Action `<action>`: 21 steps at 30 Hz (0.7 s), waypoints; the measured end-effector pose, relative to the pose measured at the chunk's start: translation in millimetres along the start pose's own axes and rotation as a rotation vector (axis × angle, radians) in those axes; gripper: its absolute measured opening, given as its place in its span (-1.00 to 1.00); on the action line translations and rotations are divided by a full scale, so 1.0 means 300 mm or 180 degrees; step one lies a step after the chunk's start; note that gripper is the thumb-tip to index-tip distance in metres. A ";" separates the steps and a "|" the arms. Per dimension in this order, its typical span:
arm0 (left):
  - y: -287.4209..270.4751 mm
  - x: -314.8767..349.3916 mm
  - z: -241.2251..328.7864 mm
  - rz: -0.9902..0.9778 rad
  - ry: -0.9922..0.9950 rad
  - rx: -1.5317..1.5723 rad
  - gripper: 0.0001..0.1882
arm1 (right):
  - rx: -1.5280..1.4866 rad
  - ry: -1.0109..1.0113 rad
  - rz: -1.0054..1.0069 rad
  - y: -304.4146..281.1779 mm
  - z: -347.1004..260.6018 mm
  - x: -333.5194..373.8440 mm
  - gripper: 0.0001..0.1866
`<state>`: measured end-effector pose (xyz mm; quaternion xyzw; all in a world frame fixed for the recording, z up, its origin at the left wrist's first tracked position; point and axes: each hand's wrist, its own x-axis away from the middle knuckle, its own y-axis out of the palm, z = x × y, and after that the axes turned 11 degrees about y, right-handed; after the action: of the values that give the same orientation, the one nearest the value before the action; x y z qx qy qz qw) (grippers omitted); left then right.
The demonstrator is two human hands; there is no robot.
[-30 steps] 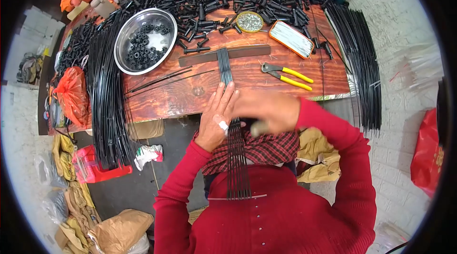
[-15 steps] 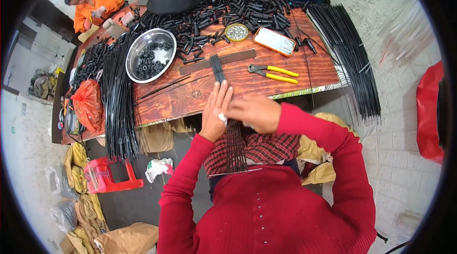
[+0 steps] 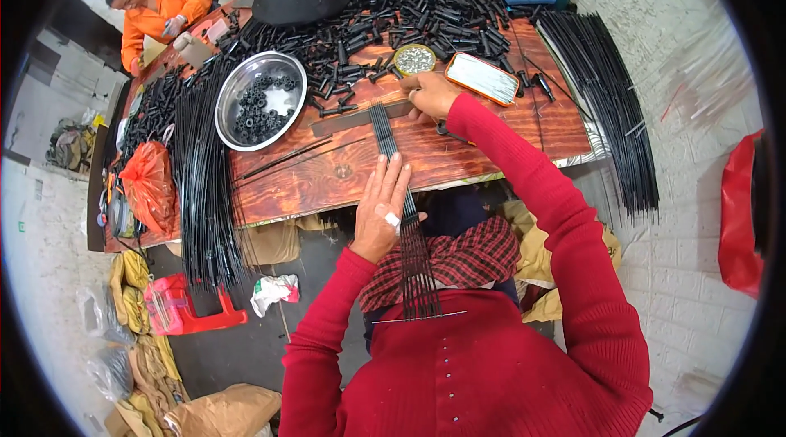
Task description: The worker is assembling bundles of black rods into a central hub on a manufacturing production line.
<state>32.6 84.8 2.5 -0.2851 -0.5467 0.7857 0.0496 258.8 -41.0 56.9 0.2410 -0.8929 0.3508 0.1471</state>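
A bundle of thin black rods (image 3: pixel 403 208) runs from the wooden table (image 3: pixel 311 179) down over its front edge to my lap. My left hand (image 3: pixel 381 206) lies flat on these rods at the table's edge, fingers apart. My right hand (image 3: pixel 430 95) has reached forward and rests at the far end of a dark flat bar (image 3: pixel 352 119), beside a small round tin of silver bits (image 3: pixel 414 60) and a flat rectangular box (image 3: pixel 482 78). What its curled fingers hold cannot be made out. Yellow-handled pliers lie mostly hidden under my right wrist.
A steel bowl (image 3: pixel 259 99) of black rings sits at the left. Several black plastic parts (image 3: pixel 426 7) cover the far table. Long black rod bundles hang off the left (image 3: pixel 205 183) and right (image 3: pixel 610 101) sides. A person in orange (image 3: pixel 160 7) works at the far left.
My right hand left the rods near my left hand and reached forward to the far end of the dark bar. The left hand stayed pressing the rods. The view tilted downward.
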 end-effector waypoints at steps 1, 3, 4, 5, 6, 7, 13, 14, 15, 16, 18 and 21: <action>0.000 0.005 -0.006 0.0003 -0.0032 0.0010 -0.05 | 0.0021 0.0004 -0.0027 0.018 0.003 -0.012 -0.49; 0.006 -0.001 -0.006 0.0064 0.0052 0.0077 -0.05 | -0.0267 -0.0485 -0.0072 0.031 0.031 -0.029 -0.49; 0.007 -0.005 -0.002 0.0081 0.0054 0.0095 -0.05 | -0.0246 -0.0475 -0.0063 0.027 0.049 -0.032 -0.49; 0.006 0.001 -0.001 0.0080 0.0056 0.0097 -0.06 | -0.0215 -0.0569 0.0033 0.031 0.055 -0.024 -0.50; 0.005 0.006 -0.001 0.0081 0.0063 0.0099 -0.06 | -0.0185 -0.0664 0.0133 0.032 0.062 -0.012 -0.51; 0.007 0.011 -0.004 0.0093 0.0051 0.0101 -0.06 | -0.0171 -0.0668 0.0126 0.027 0.078 0.008 -0.51; -0.003 0.042 -0.032 0.0091 0.0143 0.0049 -0.21 | 0.0834 -0.3135 -0.0898 0.043 0.080 0.445 -0.38; 0.010 0.053 -0.055 0.0085 0.0234 -0.0029 -0.26 | 0.1588 -0.2813 -0.0896 0.076 0.096 0.536 -0.29; 0.002 0.023 -0.018 0.0184 0.0182 0.0138 -0.31 | 0.1876 -0.2682 -0.0947 0.081 0.120 0.607 -0.22; 0.013 0.011 -0.009 0.0134 0.0248 0.0166 -0.31 | 0.1881 -0.2920 -0.0773 0.106 0.159 0.649 -0.23; 0.022 0.002 -0.009 0.0148 0.0126 -0.0029 -0.28 | 0.1566 -0.3241 -0.0304 0.154 0.196 0.670 -0.42; 0.001 0.001 0.002 0.0118 0.0212 -0.0049 -0.27 | 0.1551 -0.3735 0.0294 0.247 0.246 0.614 -0.57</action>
<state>32.1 84.4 2.2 -0.3216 -0.5454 0.7723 0.0510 57.4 -105.5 42.9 0.3809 -0.7289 0.3595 -0.4408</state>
